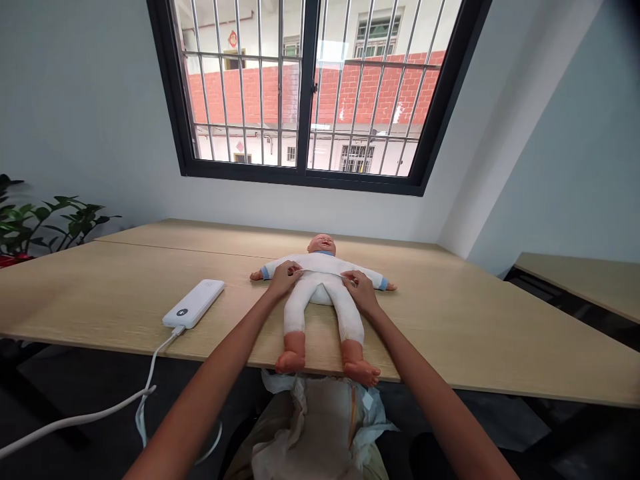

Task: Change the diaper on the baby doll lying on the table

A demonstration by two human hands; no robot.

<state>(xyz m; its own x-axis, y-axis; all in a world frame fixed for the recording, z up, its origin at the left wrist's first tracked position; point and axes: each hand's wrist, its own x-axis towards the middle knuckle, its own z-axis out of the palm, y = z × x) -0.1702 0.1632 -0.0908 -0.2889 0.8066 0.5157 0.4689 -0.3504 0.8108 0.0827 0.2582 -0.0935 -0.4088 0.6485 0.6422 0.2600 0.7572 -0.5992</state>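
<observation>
A baby doll (pixel 323 280) in a white bodysuit with blue cuffs lies on its back on the wooden table (pixel 450 320), head toward the window, bare feet over the near edge. My left hand (pixel 285 277) rests on the doll's left side at the waist, fingers curled onto the fabric. My right hand (pixel 359 288) is on the other side at the hip, fingers pinching the white cloth.
A white power bank (pixel 194 303) lies left of the doll, its white cable (pixel 150 387) hanging off the table edge. A diaper or white cloth (pixel 320 427) lies on my lap below the table. A potted plant (pixel 40 223) stands far left. Another desk (pixel 585 280) sits right.
</observation>
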